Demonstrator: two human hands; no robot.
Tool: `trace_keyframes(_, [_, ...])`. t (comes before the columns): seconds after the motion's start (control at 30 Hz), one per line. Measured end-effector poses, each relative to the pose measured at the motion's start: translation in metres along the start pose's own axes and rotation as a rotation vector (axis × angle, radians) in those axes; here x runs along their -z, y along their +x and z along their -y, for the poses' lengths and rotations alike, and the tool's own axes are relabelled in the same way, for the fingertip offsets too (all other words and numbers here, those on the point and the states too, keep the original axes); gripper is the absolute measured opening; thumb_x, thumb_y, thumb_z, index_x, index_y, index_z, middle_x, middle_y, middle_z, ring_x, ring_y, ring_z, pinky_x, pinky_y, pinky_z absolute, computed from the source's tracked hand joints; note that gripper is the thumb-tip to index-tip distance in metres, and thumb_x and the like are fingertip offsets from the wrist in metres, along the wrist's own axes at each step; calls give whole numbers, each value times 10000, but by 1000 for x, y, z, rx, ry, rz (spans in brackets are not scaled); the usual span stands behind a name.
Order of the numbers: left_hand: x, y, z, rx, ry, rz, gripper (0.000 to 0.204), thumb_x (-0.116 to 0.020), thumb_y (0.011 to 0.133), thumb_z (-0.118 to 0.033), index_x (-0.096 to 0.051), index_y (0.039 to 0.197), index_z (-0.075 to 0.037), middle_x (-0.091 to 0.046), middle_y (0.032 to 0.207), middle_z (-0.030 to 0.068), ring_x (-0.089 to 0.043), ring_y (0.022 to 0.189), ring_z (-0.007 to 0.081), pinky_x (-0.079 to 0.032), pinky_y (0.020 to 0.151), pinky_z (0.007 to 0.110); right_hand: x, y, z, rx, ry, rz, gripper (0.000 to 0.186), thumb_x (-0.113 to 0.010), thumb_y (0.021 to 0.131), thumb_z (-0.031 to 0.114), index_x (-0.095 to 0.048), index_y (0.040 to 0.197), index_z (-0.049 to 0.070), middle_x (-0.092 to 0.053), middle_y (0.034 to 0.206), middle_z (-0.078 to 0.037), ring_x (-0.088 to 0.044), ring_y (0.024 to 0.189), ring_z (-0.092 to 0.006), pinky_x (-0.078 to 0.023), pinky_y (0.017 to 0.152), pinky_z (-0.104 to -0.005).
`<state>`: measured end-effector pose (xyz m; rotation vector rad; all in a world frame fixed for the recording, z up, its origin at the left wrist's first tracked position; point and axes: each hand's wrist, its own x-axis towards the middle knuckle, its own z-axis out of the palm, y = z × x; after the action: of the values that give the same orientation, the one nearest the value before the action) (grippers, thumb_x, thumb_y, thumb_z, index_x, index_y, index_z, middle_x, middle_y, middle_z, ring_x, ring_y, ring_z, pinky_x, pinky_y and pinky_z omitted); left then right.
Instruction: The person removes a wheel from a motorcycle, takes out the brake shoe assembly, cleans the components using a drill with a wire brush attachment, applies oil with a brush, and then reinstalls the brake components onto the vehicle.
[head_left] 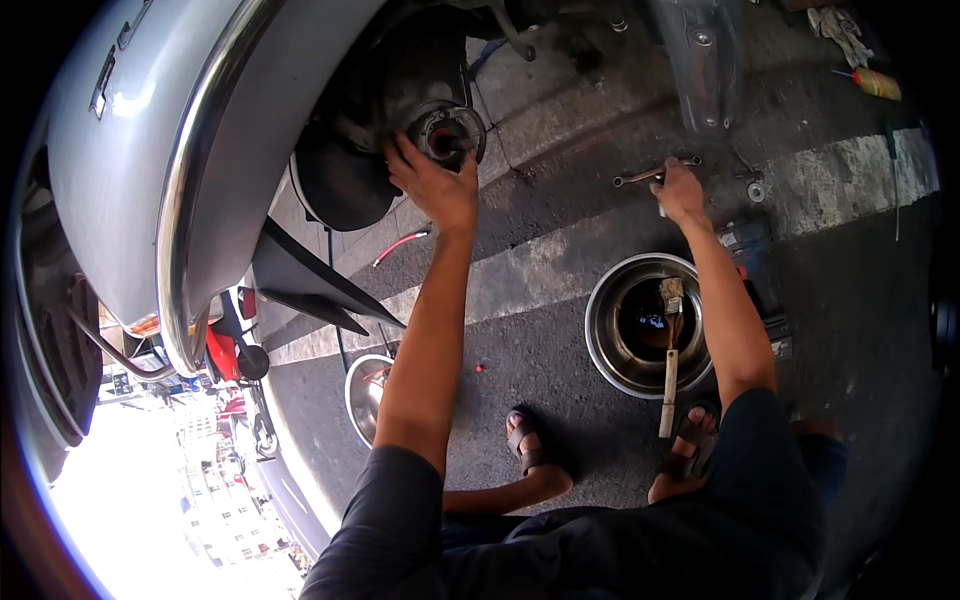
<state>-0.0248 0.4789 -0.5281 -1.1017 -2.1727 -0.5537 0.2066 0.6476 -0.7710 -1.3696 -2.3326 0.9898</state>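
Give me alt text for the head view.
A squatting person's left hand presses on a scooter's exposed wheel hub, while the right hand grips a wrench lying on the asphalt. A paintbrush rests in a steel bowl of dark liquid near the sandalled feet.

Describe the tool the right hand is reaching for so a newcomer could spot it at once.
Start at the steel bowl with a paintbrush resting in it, on the asphalt near the person's feet. Follow the right forearm up to the right hand by the painted white stripe. The wrench under its fingers is a slim metal bar, unlike the orange-handled screwdriver farther right.
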Motion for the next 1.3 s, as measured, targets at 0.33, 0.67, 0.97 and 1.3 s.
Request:
trace_keyframes(0.33, [-1,1,13,-74,6,-46,940,-822,636,-160,-316,1406,27,-327,1398,299,-390,1160,496,-361,973,524,67,-17,297,462,1053,-775,212,-704,861,179,-629,971,13,-601,870,-161,-607,725,-375,-479,629,-414])
trace_keyframes(0.67, [-1,-6,10,-45,4,-26,959,-798,627,-107,-280,1423,27,-313,1397,309,-371,1193,498,-342,1000,538,42,-1,292,365,901,-627,199,-698,856,178,-600,887,8,-610,770,-170,-603,671,-375,-469,600,-424])
trace_keyframes(0.97, [2,-4,12,-31,-30,32,939,-747,637,-54,-260,1436,23,-284,1419,313,-349,1218,505,-318,1039,531,21,8,304,294,927,-488,187,-643,899,178,-556,877,14,-637,789,-221,-613,722,-443,-466,611,-467])
trace_keyframes(1.3, [28,-7,39,232,-541,215,571,-561,905,-161,-385,1419,17,-367,1425,209,-368,1328,347,-284,1110,385,57,-16,289,308,1087,-730,190,-585,944,210,-545,924,25,-640,718,-212,-629,683,-440,-475,613,-465])
